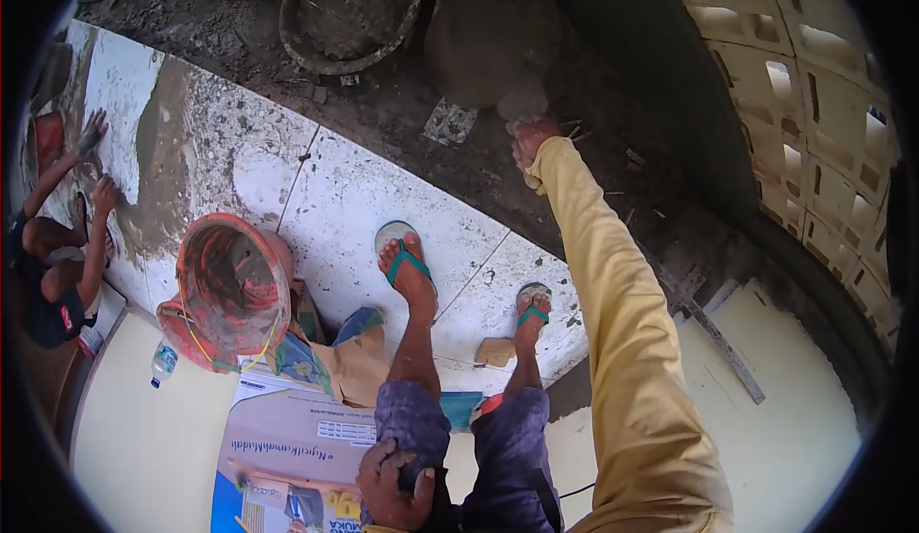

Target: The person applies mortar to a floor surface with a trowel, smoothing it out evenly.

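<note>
My right hand (pixel 531 150), at the end of a yellow sleeve, is closed beside a blurred, rounded grey shape; what it grips I cannot make out. Just beyond it is a large round, mortar-grey object (pixel 493 35), dark and partly blurred. A small speckled tile piece (pixel 450 122) lies left of that hand. My left hand (pixel 394 490) rests on my purple-trousered leg, its fingers loosely apart and holding nothing. A round basin of wet grey mortar (pixel 349 7) sits on the dark ground at the top.
Speckled white slabs (pixel 383 179) lie under my sandalled feet. A red bucket (pixel 235 270), a bottle (pixel 164 363) and a printed banner (pixel 297 428) are at left. A co-worker's hands (pixel 96 165) are farther left. A long strip (pixel 723 346) and pierced block wall (pixel 814 102) stand right.
</note>
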